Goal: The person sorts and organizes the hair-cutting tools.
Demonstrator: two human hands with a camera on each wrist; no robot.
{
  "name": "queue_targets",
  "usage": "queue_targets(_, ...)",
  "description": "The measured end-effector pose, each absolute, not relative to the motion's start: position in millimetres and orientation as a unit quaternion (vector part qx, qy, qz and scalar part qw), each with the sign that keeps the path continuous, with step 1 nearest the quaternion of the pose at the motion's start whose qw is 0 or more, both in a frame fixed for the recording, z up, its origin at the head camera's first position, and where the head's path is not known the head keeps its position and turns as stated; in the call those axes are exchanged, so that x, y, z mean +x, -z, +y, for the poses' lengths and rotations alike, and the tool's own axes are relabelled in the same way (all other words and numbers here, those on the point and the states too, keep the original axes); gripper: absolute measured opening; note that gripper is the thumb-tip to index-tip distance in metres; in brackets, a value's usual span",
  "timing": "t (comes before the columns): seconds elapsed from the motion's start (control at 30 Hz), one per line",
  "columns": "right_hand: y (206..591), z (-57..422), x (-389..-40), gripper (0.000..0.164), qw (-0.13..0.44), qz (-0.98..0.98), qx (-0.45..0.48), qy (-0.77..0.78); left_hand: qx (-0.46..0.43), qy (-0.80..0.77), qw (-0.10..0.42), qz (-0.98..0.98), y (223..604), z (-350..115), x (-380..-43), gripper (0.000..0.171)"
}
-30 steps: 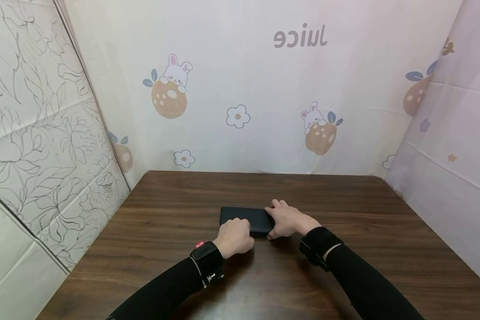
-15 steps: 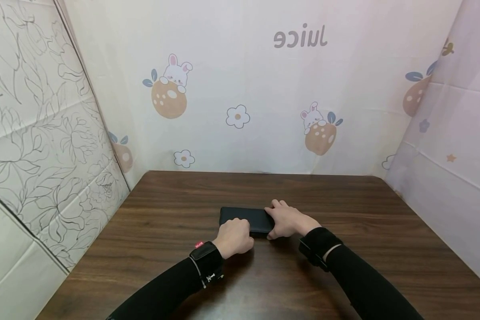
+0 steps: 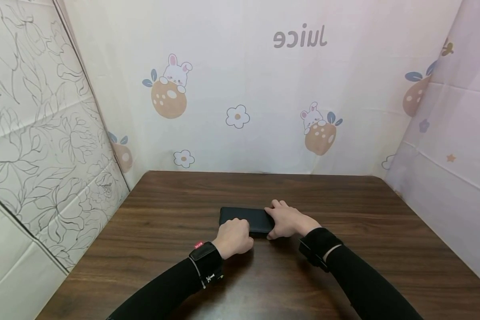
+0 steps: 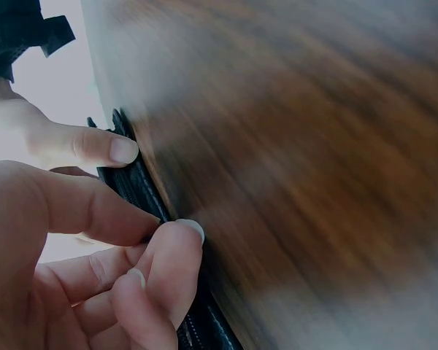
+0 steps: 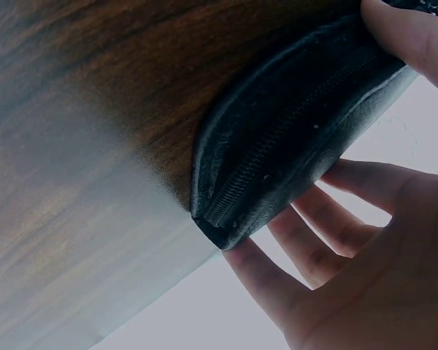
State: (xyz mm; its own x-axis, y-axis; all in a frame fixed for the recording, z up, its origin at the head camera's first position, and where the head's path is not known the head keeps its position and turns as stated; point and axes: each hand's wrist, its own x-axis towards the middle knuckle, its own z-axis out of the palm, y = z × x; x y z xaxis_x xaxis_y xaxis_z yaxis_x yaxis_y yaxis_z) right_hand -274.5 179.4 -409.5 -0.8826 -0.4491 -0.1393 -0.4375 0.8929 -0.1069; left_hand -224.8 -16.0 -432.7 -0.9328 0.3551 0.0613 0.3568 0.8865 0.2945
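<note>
A black zippered wallet (image 3: 256, 218) lies flat on the brown wooden table, its zipper side facing the person. My left hand (image 3: 234, 238) is at the wallet's front edge, and in the left wrist view its thumb and forefinger pinch right at the zipper (image 4: 192, 332). Whatever small part sits between those fingertips is hidden. With my right hand (image 3: 289, 220) I grip the wallet's right end, thumb on the near edge and fingers spread along the far side. In the right wrist view the zipper teeth (image 5: 255, 157) look closed along that end.
The wood-grain table (image 3: 176, 191) runs back to a printed curtain (image 3: 240, 80) with rabbits and fruit. Another curtain with line-drawn flowers (image 3: 56, 146) hangs at the left, and a pale one (image 3: 456, 133) at the right. Black bands circle both wrists.
</note>
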Motion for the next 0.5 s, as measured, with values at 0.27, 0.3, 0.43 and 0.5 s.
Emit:
queue_targets(0.27,410.9,180.8,-275.9,0.087,0.081,0.970,-0.225,0.034,-0.182,0.153,0.010,-0.971,430.5,-21.7,-223.4,0.027)
queue_targets(0.3,410.9,180.7,-276.0,0.087,0.082,0.970,-0.225,0.035,-0.182,0.153,0.011,-0.971,430.7,-22.3,-223.3,0.027)
queue_targets(0.43,410.8,179.7,-276.0,0.087,0.084,0.970,-0.223,0.039,-0.184,0.150,0.012,-0.971,431.6,-23.9,-223.2,0.030)
queue_targets(0.5,411.0,179.2,-275.8,0.087,0.084,0.970,-0.223,0.040,-0.185,0.149,0.012,-0.971,432.1,-24.5,-223.3,0.030)
